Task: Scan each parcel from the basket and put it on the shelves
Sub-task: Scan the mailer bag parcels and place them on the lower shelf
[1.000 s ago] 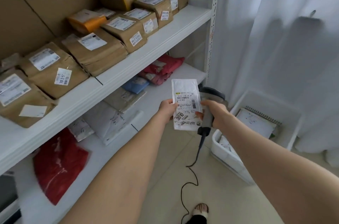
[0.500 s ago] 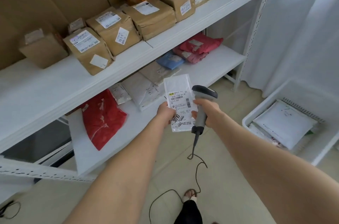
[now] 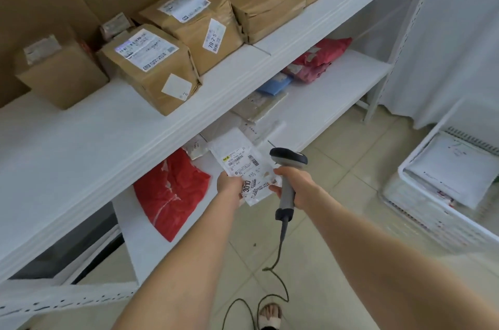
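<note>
Shelves (image 3: 94,140) already hold lots of boxes (image 3: 151,67) and bags (image 3: 170,192). Left hand (image 3: 229,185) fingers pinch a white parcel (image 3: 244,167) just off the lower shelf (image 3: 324,97), right hand (image 3: 294,183) curled round the scanner (image 3: 289,160). The basket (image 3: 421,210) has more waiting, so maybe midway.

Left hand (image 3: 229,185) and right hand (image 3: 295,183) bare, forearms bare up to frame edge. One foot (image 3: 270,310) just below the black cable (image 3: 283,229) loop on the floor, in a pale open-toe sandal (image 3: 271,320) with a wide strap, toes showing. Dark cloth (image 3: 267,327) further below the cable, cut by frame edge; garment type unclear.
</note>
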Demonstrator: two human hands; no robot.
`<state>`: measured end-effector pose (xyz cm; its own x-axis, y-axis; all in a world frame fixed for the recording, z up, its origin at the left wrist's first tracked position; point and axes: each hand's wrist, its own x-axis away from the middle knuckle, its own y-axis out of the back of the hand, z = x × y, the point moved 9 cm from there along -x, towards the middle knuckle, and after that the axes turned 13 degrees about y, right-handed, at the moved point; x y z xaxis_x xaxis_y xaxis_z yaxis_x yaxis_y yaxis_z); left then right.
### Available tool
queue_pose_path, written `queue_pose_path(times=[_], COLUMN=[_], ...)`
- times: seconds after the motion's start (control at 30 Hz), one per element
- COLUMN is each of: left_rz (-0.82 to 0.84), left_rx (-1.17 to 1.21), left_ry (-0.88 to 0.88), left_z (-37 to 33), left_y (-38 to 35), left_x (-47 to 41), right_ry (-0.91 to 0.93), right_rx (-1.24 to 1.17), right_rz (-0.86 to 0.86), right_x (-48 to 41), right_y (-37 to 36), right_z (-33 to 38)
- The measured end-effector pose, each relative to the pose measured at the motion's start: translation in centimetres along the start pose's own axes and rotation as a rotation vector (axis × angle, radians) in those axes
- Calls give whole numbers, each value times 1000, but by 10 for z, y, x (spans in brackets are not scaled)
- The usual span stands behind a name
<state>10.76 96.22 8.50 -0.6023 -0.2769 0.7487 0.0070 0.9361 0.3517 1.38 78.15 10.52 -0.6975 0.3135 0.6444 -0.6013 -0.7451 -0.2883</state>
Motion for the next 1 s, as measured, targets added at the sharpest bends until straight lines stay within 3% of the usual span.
queue_pose_path(times=[0.3, 0.43, 0.67, 0.77, 0.9, 1.0], left_rz=[8, 7, -162, -204, -159, -93], left_rx=[27, 154, 121, 144, -192, -257], left_ry=[82, 86, -19, 19, -17, -3], left_z=[8, 19, 16, 19, 11, 7], left_y=[20, 11, 18, 23, 21, 14], left_x=[-163, -215, -262, -272, -278, -275], right_ry=[-8, -20, -20, -17, -9, -11], right_rx=[-48, -34, -6, 12, 15, 16], right_rz=[-70, -51, -21, -27, -9, -2], right_x=[-119, -166, -209, -216, -221, -220], right_y=[-70, -86, -96, -96, -98, -99], right_z=[-78, -107, -136, -140, -141, -141])
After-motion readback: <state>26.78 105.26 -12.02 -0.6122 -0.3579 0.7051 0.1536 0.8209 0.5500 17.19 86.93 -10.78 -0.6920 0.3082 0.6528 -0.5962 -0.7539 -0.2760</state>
